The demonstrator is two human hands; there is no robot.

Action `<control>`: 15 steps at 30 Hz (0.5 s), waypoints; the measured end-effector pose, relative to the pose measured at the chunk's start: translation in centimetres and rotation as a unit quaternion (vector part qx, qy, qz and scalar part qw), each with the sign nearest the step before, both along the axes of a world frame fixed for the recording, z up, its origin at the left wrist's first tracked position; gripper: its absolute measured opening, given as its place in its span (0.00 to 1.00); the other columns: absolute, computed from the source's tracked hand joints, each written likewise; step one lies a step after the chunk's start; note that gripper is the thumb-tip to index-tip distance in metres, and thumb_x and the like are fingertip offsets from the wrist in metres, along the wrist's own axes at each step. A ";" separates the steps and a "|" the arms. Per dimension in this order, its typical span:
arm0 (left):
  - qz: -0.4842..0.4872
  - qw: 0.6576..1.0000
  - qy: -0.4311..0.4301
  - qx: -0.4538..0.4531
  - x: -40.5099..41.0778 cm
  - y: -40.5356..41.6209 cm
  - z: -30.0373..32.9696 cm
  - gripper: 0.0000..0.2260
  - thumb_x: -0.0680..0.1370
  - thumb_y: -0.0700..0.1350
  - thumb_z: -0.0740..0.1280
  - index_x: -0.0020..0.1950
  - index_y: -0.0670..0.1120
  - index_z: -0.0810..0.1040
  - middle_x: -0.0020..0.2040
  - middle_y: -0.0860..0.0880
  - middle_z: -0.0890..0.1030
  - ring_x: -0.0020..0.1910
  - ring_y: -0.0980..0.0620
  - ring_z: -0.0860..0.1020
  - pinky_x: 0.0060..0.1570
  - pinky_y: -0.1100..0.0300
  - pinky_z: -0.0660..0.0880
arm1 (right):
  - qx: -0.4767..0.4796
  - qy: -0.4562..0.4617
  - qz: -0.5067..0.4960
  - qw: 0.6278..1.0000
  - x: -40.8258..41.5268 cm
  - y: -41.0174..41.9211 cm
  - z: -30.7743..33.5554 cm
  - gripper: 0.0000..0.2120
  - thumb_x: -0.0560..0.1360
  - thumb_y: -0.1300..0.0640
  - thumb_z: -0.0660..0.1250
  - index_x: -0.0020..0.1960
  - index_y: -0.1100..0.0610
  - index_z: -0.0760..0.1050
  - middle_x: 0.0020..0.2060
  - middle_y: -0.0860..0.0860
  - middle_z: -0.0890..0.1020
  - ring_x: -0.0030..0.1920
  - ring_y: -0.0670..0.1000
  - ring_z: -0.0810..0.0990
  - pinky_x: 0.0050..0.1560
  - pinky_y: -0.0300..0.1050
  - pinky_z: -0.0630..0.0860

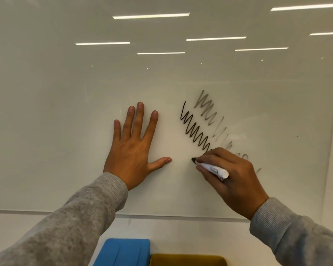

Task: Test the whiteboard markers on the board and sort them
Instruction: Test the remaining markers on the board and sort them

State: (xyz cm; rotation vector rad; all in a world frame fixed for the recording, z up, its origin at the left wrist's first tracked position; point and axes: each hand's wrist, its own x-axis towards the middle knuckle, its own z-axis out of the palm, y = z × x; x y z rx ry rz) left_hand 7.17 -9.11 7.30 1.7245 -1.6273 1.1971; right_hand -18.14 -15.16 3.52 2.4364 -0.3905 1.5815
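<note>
Head view: the testing step is in hand. The right hand (233,175) pinches a marker (212,167), its grip closed round the white barrel, black tip touching the board (65,112) just below the lower end of a dark zigzag (195,132). A fainter grey zigzag (207,110) runs beside it, toward the board's right edge; by the look of it one marker writes strongly and another is nearly dry. The left hand (133,144) lies flat on the board with fingers spread, holding nothing, well apart from the marker.

Next, I judge, comes drawing a fresh stroke, then judging its darkness and sorting the marker. No sorting place can be made out; only a blue shape (123,252) and a mustard shape (186,260) show below the board's bottom edge.

A small dark label (214,169) sits on the barrel, too blurred to read. No other writing shows.
</note>
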 end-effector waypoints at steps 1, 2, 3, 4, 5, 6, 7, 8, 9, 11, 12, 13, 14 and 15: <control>-0.001 1.000 0.000 0.000 0.0 0.0 0.0 0.50 0.73 0.76 0.55 0.81 0.50 0.37 0.81 0.43 0.35 0.80 0.42 0.36 0.76 0.36 0.49 | 0.004 0.012 0.003 1.000 0.0 0.0 -0.3 0.09 0.80 0.52 0.67 0.56 0.56 0.83 0.49 0.48 0.82 0.46 0.47 0.81 0.47 0.41 0.80; -0.001 1.000 0.001 0.000 0.0 0.0 -0.1 0.50 0.73 0.76 0.55 0.81 0.50 0.37 0.81 0.43 0.35 0.80 0.42 0.36 0.76 0.35 0.49 | 0.003 0.036 0.003 0.999 0.0 0.0 -0.8 0.09 0.81 0.52 0.67 0.56 0.54 0.83 0.49 0.47 0.81 0.46 0.46 0.81 0.46 0.41 0.80; 0.000 1.000 0.002 0.001 0.0 0.0 -0.1 0.50 0.73 0.76 0.55 0.81 0.50 0.37 0.81 0.43 0.35 0.80 0.42 0.36 0.76 0.35 0.49 | -0.002 0.054 0.000 0.999 0.0 0.0 -1.2 0.10 0.81 0.51 0.65 0.56 0.53 0.82 0.49 0.46 0.81 0.46 0.45 0.81 0.46 0.40 0.81; 0.001 1.000 0.002 0.001 0.0 0.0 -0.1 0.50 0.73 0.76 0.55 0.81 0.50 0.37 0.81 0.43 0.35 0.80 0.42 0.36 0.76 0.35 0.49 | -0.004 0.054 -0.004 0.999 -0.1 -0.1 -1.4 0.11 0.81 0.50 0.65 0.56 0.53 0.82 0.49 0.46 0.81 0.46 0.45 0.81 0.46 0.40 0.81; 0.002 1.000 0.002 0.000 0.0 0.0 -0.1 0.50 0.73 0.76 0.55 0.81 0.50 0.37 0.81 0.43 0.35 0.80 0.42 0.36 0.76 0.35 0.50 | -0.003 0.037 -0.006 0.999 -0.4 -0.1 -1.3 0.11 0.81 0.50 0.64 0.56 0.54 0.82 0.49 0.47 0.82 0.46 0.45 0.81 0.47 0.39 0.80; 0.002 1.000 0.002 0.000 0.0 0.0 -0.1 0.50 0.73 0.76 0.55 0.81 0.50 0.37 0.81 0.43 0.35 0.80 0.42 0.36 0.76 0.35 0.50 | 0.000 0.012 -0.007 1.000 -0.6 -0.2 -1.3 0.12 0.80 0.50 0.64 0.56 0.55 0.83 0.49 0.47 0.82 0.46 0.45 0.81 0.47 0.39 0.80; 0.001 1.000 0.002 -0.001 0.0 0.0 -0.1 0.50 0.73 0.76 0.55 0.81 0.50 0.37 0.81 0.43 0.35 0.80 0.42 0.36 0.76 0.35 0.50 | 0.003 -0.003 -0.009 1.000 -0.9 -0.2 -1.3 0.13 0.80 0.50 0.65 0.56 0.55 0.83 0.49 0.48 0.82 0.46 0.46 0.81 0.48 0.39 0.80; 0.000 1.000 0.001 -0.001 0.0 0.0 -0.1 0.50 0.73 0.76 0.55 0.81 0.50 0.37 0.81 0.43 0.35 0.80 0.42 0.36 0.76 0.35 0.49 | 0.005 -0.001 -0.011 1.000 -1.0 -0.1 -1.4 0.13 0.80 0.50 0.64 0.56 0.55 0.83 0.49 0.48 0.82 0.46 0.46 0.81 0.47 0.39 0.81; 0.000 1.000 0.001 0.000 0.0 0.0 -0.1 0.49 0.73 0.76 0.55 0.81 0.50 0.37 0.81 0.43 0.35 0.80 0.42 0.36 0.76 0.35 0.50 | 0.008 0.018 -0.008 1.000 -1.1 -0.1 -1.7 0.13 0.80 0.49 0.64 0.56 0.54 0.83 0.49 0.47 0.82 0.46 0.46 0.81 0.47 0.40 0.81; 0.000 1.000 0.003 0.000 0.0 0.0 -0.2 0.49 0.73 0.76 0.55 0.81 0.50 0.37 0.81 0.43 0.35 0.80 0.42 0.36 0.76 0.35 0.50 | 0.006 0.058 -0.005 0.998 -1.1 -0.1 -2.3 0.12 0.80 0.49 0.64 0.57 0.53 0.82 0.50 0.46 0.81 0.46 0.45 0.81 0.46 0.40 0.81; 0.000 1.000 0.004 -0.001 0.0 0.0 -0.2 0.49 0.73 0.76 0.55 0.81 0.50 0.37 0.81 0.43 0.35 0.80 0.42 0.36 0.76 0.35 0.50 | 0.006 0.054 -0.008 0.998 -1.2 -0.1 -2.3 0.12 0.80 0.49 0.64 0.56 0.53 0.82 0.49 0.46 0.81 0.46 0.45 0.81 0.46 0.39 0.81; 0.000 1.000 0.004 -0.001 0.0 0.0 -0.2 0.49 0.73 0.76 0.55 0.81 0.50 0.37 0.81 0.43 0.35 0.80 0.42 0.36 0.76 0.35 0.50 | 0.009 0.036 -0.011 0.999 -1.3 -0.2 -2.2 0.13 0.80 0.49 0.64 0.56 0.54 0.82 0.49 0.47 0.82 0.46 0.46 0.81 0.47 0.39 0.81; 0.000 1.000 0.005 0.000 -0.1 0.0 -0.3 0.49 0.73 0.76 0.55 0.81 0.50 0.37 0.81 0.43 0.35 0.80 0.42 0.36 0.76 0.35 0.50 | 0.013 0.014 -0.016 1.000 -1.6 -0.2 -2.0 0.13 0.80 0.49 0.64 0.56 0.54 0.83 0.49 0.47 0.82 0.46 0.46 0.82 0.47 0.38 0.81; -0.001 1.000 0.005 0.000 -0.1 0.0 -0.2 0.49 0.73 0.76 0.55 0.81 0.50 0.37 0.81 0.43 0.35 0.80 0.42 0.36 0.76 0.35 0.50 | 0.015 0.003 -0.018 1.000 -1.7 -0.2 -1.9 0.13 0.80 0.48 0.64 0.56 0.54 0.83 0.49 0.47 0.82 0.46 0.46 0.82 0.47 0.38 0.81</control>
